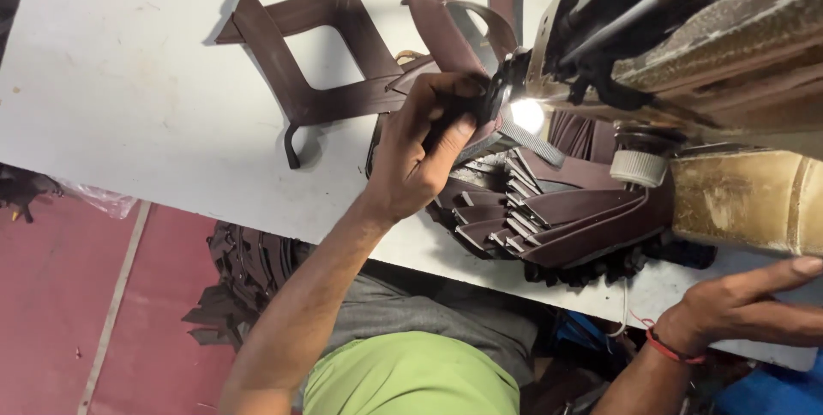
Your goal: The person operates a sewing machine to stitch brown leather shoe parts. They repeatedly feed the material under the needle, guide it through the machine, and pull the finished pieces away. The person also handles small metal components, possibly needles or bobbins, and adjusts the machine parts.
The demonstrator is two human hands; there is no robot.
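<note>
Left hand pinching brown strap, right hand at table edge

Worktop: carrying a sewing machine at its right end. Linked straps are lying to the machine's left. A stack of cut strips is sitting before the machine, near the front edge. Left hand is resting on the straps beside the machine's lamp. Right hand is lying at the right front edge. Further strips are piling up below the worktop, on the left.

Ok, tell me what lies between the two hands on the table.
In the head view, a fanned stack of brown strap pieces lies between the left hand and right hand.
</note>
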